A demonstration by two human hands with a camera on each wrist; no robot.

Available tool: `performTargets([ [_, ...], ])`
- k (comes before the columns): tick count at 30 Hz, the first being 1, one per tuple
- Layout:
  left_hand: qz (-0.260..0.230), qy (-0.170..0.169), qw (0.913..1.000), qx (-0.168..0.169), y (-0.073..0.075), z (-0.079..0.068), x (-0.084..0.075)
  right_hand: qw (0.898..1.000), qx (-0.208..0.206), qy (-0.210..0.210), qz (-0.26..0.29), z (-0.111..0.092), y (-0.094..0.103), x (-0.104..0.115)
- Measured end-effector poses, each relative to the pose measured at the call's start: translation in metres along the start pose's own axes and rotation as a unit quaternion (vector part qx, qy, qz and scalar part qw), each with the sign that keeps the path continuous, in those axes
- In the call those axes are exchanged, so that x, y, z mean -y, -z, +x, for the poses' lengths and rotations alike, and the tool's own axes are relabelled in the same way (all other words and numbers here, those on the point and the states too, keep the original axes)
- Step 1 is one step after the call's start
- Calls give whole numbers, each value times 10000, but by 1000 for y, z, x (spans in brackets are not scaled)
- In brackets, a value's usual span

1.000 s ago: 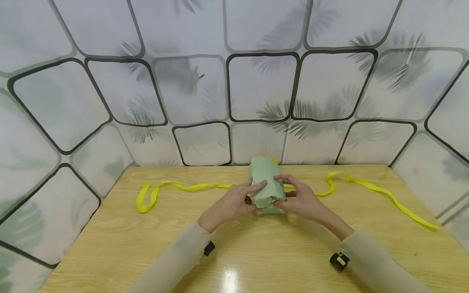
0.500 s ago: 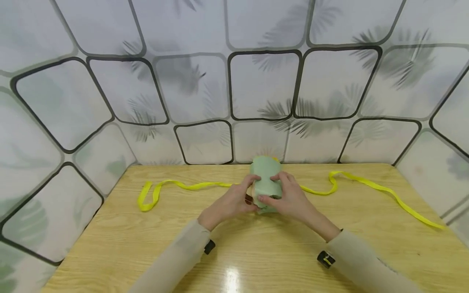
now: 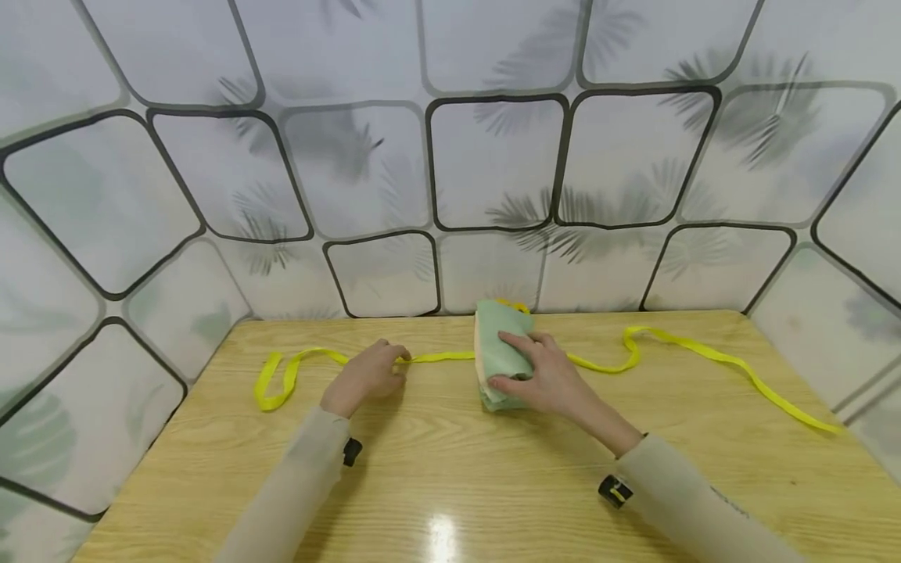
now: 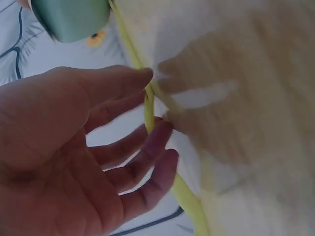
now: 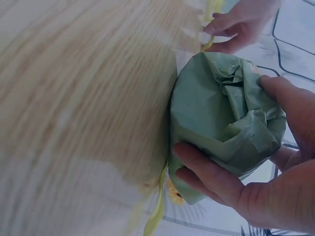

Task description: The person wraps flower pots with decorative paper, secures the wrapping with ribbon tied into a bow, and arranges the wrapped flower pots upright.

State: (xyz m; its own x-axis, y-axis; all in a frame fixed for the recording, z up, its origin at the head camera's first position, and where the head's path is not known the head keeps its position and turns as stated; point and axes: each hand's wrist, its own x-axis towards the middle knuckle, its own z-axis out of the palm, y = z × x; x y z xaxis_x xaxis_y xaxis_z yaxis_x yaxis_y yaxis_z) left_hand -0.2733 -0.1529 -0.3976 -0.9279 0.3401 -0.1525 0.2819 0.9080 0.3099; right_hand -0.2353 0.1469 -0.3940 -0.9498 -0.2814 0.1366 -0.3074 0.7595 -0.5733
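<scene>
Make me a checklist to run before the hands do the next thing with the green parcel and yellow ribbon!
1. Right hand holding the parcel: ok, fingers and thumb on it.
2. Left hand at the ribbon: ok, its thumb and fingers are around it.
3. Ribbon showing on both sides of the parcel: ok.
4. Ribbon tied: not ok, both ends lie loose.
5. Parcel's near end smooth: not ok, it's crumpled.
6. Folds stuck down: cannot tell.

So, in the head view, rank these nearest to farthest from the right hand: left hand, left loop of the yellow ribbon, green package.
1. Green package, held by the right hand.
2. Left hand, left of the package.
3. Left loop of the yellow ribbon, beyond the left hand.
</scene>
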Motion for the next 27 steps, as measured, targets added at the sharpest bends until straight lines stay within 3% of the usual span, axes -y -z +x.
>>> performTargets([
  [7, -227, -480, 9983, -242, -5, -15, 17, 9999, 6, 95, 87, -4, -1, 0],
  [19, -635, -766, 9948, -224, 6, -53, 37, 9989, 173, 109, 427, -34, -12, 26],
  [27, -612, -589, 9952, -488, 10, -65, 47, 9989, 170, 208, 390, -43, -16, 29],
])
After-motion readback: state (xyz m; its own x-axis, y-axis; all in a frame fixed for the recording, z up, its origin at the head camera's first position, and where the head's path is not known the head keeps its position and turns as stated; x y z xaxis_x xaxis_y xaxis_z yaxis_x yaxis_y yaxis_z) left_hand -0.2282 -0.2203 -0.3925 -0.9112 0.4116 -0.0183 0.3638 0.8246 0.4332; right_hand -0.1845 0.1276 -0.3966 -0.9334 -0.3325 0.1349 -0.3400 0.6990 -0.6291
